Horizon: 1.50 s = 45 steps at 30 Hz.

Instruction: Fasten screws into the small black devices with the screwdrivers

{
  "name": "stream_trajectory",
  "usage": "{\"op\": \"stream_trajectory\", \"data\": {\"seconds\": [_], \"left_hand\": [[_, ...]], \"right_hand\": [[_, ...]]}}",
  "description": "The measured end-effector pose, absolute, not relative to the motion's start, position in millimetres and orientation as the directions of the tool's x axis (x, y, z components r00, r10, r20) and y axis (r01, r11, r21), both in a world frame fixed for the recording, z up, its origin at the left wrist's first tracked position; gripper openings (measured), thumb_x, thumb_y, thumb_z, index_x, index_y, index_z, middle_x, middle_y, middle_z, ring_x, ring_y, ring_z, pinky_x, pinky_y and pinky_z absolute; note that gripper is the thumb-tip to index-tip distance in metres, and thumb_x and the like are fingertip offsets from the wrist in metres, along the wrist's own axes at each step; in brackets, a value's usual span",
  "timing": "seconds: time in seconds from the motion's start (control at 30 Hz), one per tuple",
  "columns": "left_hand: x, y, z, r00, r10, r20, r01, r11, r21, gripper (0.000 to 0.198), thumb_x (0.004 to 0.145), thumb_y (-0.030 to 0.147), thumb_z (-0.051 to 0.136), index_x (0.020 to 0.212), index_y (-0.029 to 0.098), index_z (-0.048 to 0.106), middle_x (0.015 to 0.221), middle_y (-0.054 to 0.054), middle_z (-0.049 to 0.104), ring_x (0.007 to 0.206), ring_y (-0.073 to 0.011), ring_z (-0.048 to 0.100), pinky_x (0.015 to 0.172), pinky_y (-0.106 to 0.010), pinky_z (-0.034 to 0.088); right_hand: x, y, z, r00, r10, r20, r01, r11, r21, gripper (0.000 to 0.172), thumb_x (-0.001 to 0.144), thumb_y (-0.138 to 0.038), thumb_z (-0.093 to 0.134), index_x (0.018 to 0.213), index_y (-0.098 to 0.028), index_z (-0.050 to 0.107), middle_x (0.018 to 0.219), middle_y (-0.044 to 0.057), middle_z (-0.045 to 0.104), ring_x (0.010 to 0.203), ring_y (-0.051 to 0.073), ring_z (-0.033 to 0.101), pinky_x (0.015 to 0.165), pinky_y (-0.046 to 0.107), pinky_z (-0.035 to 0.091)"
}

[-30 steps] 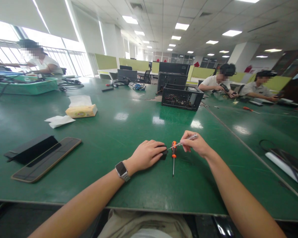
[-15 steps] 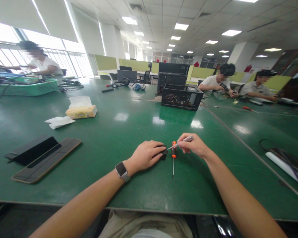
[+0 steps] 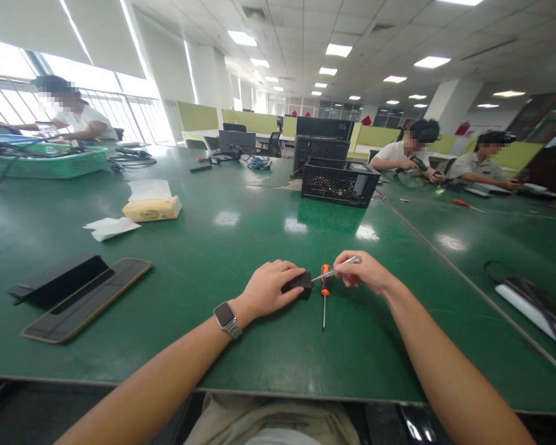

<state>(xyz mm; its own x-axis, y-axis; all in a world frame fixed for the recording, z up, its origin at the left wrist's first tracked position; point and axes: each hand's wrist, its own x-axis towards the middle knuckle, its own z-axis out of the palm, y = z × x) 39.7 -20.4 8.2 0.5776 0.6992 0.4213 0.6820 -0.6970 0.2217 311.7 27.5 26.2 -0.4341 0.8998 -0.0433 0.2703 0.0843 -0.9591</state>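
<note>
My left hand point(image 3: 269, 288) rests on the green table point(image 3: 222, 247) and grips a small black block point(image 3: 299, 284), fingers curled over it. A watch sits on that wrist. My right hand point(image 3: 364, 272) pinches a thin clear-handled screwdriver point(image 3: 338, 269), its metal tip pointing left at the block. Between the two hands an orange-handled screwdriver point(image 3: 324, 290) lies on the table, its shaft pointing toward me.
A phone point(image 3: 88, 298) and a black case point(image 3: 58, 279) lie at the left. A tissue pack point(image 3: 151, 207) and loose tissue sit further back. An open computer chassis point(image 3: 339, 180) stands mid-table. Three other people sit at the far sides. Cables lie at the right edge.
My left hand has drawn back a little, uncovering more of the black block. My right hand with the thin screwdriver dropped slightly and moved a touch to the left.
</note>
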Motion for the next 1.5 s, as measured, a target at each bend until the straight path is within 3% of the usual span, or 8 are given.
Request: {"op": "stream_trajectory", "data": {"seconds": [0.17,0.43,0.6,0.87,1.2,1.5], "left_hand": [[38,-18,5,0.563,0.703,0.434,0.666,-0.697,0.264,0.037,0.090,0.040,0.053,0.122,0.021,0.057,0.115,-0.007,0.061,0.100,-0.0208,0.058,0.089,-0.034,0.048],[36,-17,5,0.576,0.665,0.475,0.628,-0.732,0.265,0.035,0.091,0.038,0.053,0.121,0.022,0.061,0.112,-0.008,0.061,0.099,-0.0216,0.054,0.089,-0.037,0.045],[36,-17,5,0.563,0.672,0.482,0.649,-0.720,0.245,0.035,0.090,0.039,0.053,0.120,0.023,0.062,0.112,-0.008,0.061,0.100,-0.0225,0.052,0.086,-0.038,0.043],[36,-22,8,0.550,0.682,0.481,0.691,-0.696,0.197,0.035,0.090,0.038,0.054,0.121,0.025,0.061,0.111,-0.008,0.060,0.100,-0.0226,0.051,0.083,-0.037,0.039],[34,-19,8,0.521,0.698,0.491,0.703,-0.677,0.216,0.036,0.090,0.041,0.053,0.121,0.025,0.061,0.108,-0.008,0.060,0.095,-0.0212,0.052,0.079,-0.035,0.040],[36,-20,11,0.542,0.670,0.508,0.714,-0.685,0.142,0.040,0.091,0.044,0.051,0.124,0.023,0.058,0.106,-0.008,0.060,0.092,-0.0212,0.053,0.078,-0.035,0.042]], "right_hand": [[316,32,25,-0.449,0.894,0.011,0.456,0.240,-0.857,0.026,0.071,-0.038,0.071,0.077,-0.013,0.071,0.063,0.001,0.062,0.054,0.009,0.048,0.050,0.022,0.035],[304,28,18,-0.555,0.832,-0.012,0.457,0.293,-0.840,0.034,0.078,-0.046,0.063,0.076,-0.013,0.069,0.058,-0.002,0.053,0.054,0.010,0.040,0.052,0.024,0.028],[302,30,11,-0.555,0.832,-0.007,0.501,0.328,-0.801,0.040,0.078,-0.051,0.062,0.065,-0.014,0.063,0.055,-0.004,0.046,0.054,0.009,0.036,0.052,0.024,0.026],[291,20,11,-0.608,0.793,0.039,0.442,0.379,-0.813,0.028,0.076,-0.041,0.067,0.070,-0.016,0.056,0.066,-0.002,0.057,0.058,0.010,0.043,0.056,0.023,0.034],[286,15,17,-0.609,0.790,0.072,0.502,0.454,-0.736,0.029,0.084,-0.042,0.058,0.073,-0.016,0.065,0.070,0.001,0.066,0.061,0.012,0.050,0.057,0.024,0.036],[288,14,19,-0.578,0.812,0.082,0.593,0.487,-0.642,0.031,0.081,-0.044,0.059,0.067,-0.016,0.063,0.062,-0.001,0.059,0.056,0.010,0.045,0.054,0.023,0.031]]}}
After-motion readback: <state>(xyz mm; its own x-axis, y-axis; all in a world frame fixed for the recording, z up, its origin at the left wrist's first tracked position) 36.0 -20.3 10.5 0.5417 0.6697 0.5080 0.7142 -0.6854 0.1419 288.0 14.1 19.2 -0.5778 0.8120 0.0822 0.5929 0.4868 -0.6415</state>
